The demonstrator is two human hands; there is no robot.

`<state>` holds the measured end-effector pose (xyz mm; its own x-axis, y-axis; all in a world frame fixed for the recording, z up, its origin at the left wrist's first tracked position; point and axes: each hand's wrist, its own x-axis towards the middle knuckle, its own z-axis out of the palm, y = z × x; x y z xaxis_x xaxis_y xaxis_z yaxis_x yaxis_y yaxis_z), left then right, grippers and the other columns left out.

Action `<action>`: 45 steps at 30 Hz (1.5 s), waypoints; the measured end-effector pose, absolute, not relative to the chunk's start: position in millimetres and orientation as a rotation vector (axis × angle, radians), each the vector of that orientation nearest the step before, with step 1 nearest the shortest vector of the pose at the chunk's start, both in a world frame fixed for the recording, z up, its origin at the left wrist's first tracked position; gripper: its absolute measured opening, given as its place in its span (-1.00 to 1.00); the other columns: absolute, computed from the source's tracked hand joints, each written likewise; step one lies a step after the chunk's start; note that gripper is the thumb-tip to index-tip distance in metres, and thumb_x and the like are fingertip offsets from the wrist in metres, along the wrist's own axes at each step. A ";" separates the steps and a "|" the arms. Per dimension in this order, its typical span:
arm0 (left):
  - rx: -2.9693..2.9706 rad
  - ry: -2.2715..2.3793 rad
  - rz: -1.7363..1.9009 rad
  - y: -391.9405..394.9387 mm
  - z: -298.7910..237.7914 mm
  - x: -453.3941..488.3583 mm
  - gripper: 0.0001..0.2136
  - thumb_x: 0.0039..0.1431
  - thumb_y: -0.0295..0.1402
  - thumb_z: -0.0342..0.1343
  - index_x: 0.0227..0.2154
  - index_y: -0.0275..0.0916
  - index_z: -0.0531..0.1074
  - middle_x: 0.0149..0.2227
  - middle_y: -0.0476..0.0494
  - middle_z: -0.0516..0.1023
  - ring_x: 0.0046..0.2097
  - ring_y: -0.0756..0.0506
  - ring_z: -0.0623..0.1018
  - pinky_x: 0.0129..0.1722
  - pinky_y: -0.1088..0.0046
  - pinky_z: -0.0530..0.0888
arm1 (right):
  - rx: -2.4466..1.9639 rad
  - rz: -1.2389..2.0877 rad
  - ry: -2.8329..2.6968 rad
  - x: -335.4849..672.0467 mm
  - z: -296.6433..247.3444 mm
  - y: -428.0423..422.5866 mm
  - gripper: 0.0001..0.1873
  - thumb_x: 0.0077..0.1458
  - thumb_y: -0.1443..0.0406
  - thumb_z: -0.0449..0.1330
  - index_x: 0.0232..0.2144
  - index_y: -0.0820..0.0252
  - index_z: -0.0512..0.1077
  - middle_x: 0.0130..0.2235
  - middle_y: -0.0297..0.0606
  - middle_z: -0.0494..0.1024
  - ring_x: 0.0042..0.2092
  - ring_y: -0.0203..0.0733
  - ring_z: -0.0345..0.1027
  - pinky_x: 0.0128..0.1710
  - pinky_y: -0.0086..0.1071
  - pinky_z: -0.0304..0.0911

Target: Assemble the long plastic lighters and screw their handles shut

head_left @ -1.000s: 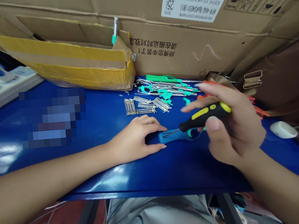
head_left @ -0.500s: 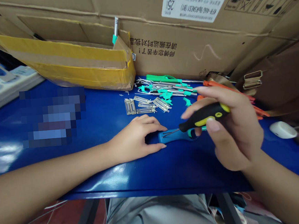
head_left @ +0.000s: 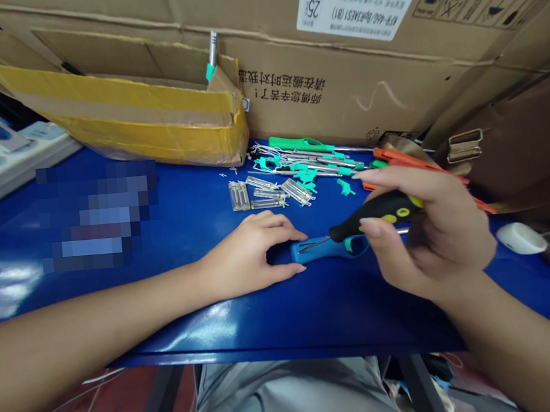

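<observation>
- Blue lighter [head_left: 327,252]: left hand [head_left: 253,253] grips its nine-o'clock end, thumb and finger slightly apart.
- Right hand [head_left: 444,237]: curled round screwdriver [head_left: 368,214].
- Tubes [head_left: 270,194]: lighter's eleven o'clock.

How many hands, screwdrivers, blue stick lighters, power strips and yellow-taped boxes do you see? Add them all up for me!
Left hand and right hand: 2
Screwdriver: 1
Blue stick lighter: 1
Power strip: 1
Yellow-taped box: 1
Total: 6
</observation>
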<state>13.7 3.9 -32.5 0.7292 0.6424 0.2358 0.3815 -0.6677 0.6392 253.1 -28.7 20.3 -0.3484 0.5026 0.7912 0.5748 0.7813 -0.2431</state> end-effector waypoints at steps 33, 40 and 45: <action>2.368 0.769 0.605 3.6 -33.9 14.0 -0.66 0.20 -0.26 0.33 0.01 -0.23 0.54 -0.09 -0.13 0.58 -0.03 -0.14 0.53 0.03 0.26 0.40 | -0.676 0.110 -2.088 252.7 19.9 -29.6 -0.39 0.21 0.36 0.23 0.30 0.04 0.32 -0.03 -0.23 0.66 -0.30 -0.14 0.57 -0.41 -0.28 0.49; 2.361 0.768 0.611 3.4 -33.2 14.0 -0.66 0.19 -0.27 0.33 0.01 -0.23 0.55 -0.09 -0.12 0.58 -0.03 -0.14 0.53 0.03 0.27 0.40 | -0.610 0.002 -2.099 255.1 19.6 -31.1 -0.45 0.37 0.28 0.01 0.36 0.22 0.24 0.19 -0.14 0.54 -0.05 -0.07 0.60 -0.13 -0.18 0.55; 2.368 0.765 0.615 4.1 -34.6 13.6 -0.65 0.19 -0.27 0.33 0.01 -0.24 0.55 -0.08 -0.13 0.58 -0.03 -0.14 0.53 0.04 0.26 0.40 | -0.538 -0.058 -2.106 255.1 22.5 -29.9 -0.44 0.25 0.33 0.21 0.28 0.06 0.36 -0.03 -0.26 0.68 -0.25 -0.13 0.60 -0.33 -0.29 0.56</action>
<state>13.6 4.1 -34.6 0.7305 0.6379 0.2437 0.3756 -0.6734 0.6367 255.1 -29.9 22.5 -0.4719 0.3540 0.8075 0.3976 0.9029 -0.1634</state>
